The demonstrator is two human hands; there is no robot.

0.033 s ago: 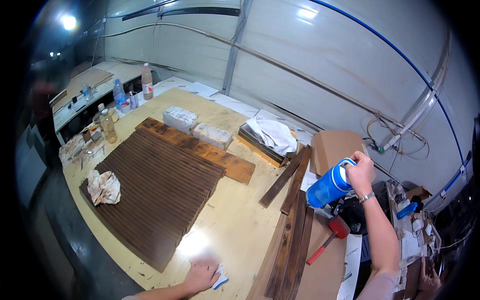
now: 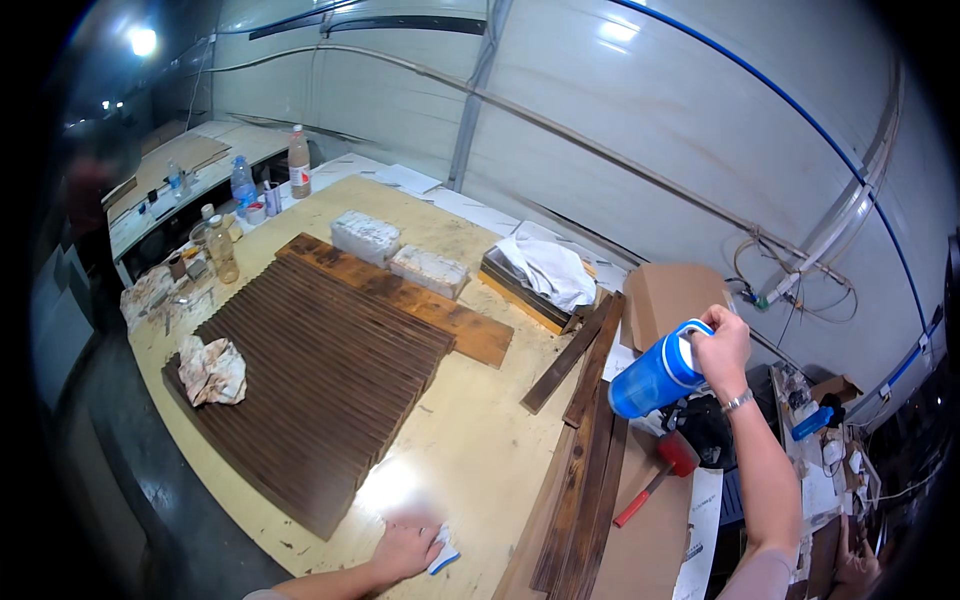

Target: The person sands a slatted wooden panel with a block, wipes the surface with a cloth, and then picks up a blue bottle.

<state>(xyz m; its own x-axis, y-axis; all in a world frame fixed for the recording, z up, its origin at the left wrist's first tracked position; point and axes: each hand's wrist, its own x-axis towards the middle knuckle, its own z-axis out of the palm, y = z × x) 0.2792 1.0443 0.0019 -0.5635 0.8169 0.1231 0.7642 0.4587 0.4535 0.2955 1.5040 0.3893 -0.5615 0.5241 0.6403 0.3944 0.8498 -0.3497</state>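
Observation:
My right hand (image 2: 722,350) is closed on the carry loop of a blue water bottle (image 2: 652,378) with a white collar. The bottle hangs tilted over the right side of the table, its base toward the left. At the table's near part my left hand (image 2: 405,550) lies low, its fingers closed against a small white piece with a blue edge (image 2: 445,552); its exact kind is unclear. Blur and glare cover part of these fingers. Left of that hand, a row of dark brown wooden slats (image 2: 320,390) lies side by side, with a crumpled stained cloth (image 2: 212,372) on it.
Behind the slats lie a brown board (image 2: 480,335) and two wrapped white blocks (image 2: 365,237). Loose dark strips (image 2: 580,490) and a red mallet (image 2: 677,455) lie at the right. A white cloth (image 2: 545,265) covers a box. Bottles (image 2: 300,165) stand at the far left.
Both hands keep their holds and almost the same places. The blue bottle has shifted very slightly left.

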